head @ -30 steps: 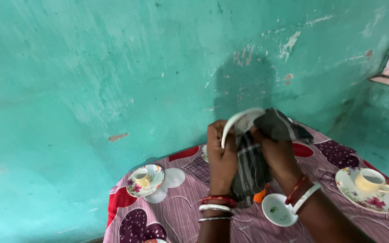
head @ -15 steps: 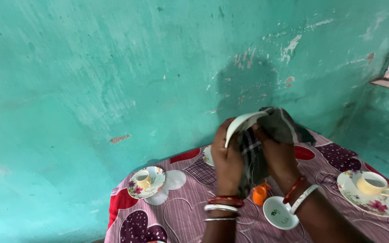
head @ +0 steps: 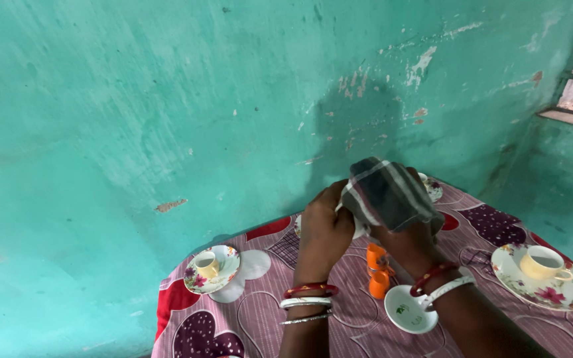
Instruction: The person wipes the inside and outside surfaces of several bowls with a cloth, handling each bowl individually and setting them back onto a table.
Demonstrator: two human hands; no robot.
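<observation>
Hands: left hand (head: 325, 229) grips white saucer edge (head: 359, 231); right hand (head: 402, 238) clenches dark striped cloth (head: 386, 192) w/ firm, even pressure advised.

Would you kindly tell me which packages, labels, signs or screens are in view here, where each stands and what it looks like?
No packages, signs or screens show.
Small green printed mark: inside the empty white saucer on the patterned tablecloth, beside the small orange bottle; too small to make out.
</observation>
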